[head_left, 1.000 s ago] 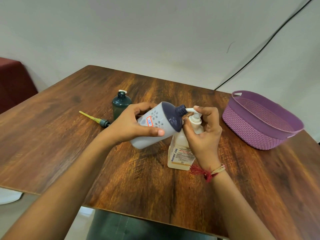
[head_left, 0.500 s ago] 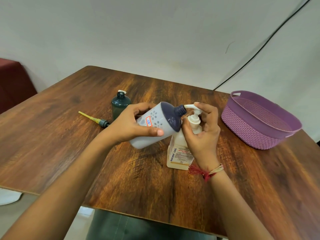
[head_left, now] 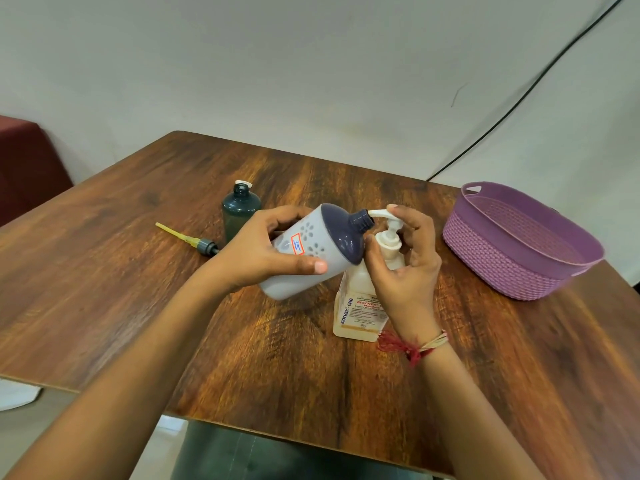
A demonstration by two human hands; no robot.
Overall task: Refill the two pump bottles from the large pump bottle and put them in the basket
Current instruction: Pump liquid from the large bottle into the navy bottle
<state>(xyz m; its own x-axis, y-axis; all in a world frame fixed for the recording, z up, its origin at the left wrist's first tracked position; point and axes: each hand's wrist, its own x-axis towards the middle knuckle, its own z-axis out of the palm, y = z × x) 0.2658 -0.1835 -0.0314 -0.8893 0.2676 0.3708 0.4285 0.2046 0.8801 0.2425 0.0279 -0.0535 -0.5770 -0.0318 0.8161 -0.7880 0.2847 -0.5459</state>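
My left hand (head_left: 263, 251) grips a grey bottle with a dark purple top (head_left: 313, 249), tilted so its open neck meets the white spout of the large pump bottle (head_left: 360, 310). That large bottle stands mid-table, pale with a printed label. My right hand (head_left: 405, 265) curls around its pump head, fingers on top of the pump. A dark green bottle (head_left: 239, 211) without its pump stands behind my left hand. The purple woven basket (head_left: 512, 258) sits at the right with nothing visible inside.
A loose pump with a yellow tube (head_left: 188, 239) lies on the wooden table (head_left: 104, 271) left of the green bottle. A black cable (head_left: 519, 102) runs down the wall behind. A dark red seat (head_left: 24, 164) stands at far left.
The pump head has risen slightly under my right hand between the earlier frames and now. The grey bottle stays tilted at the spout.
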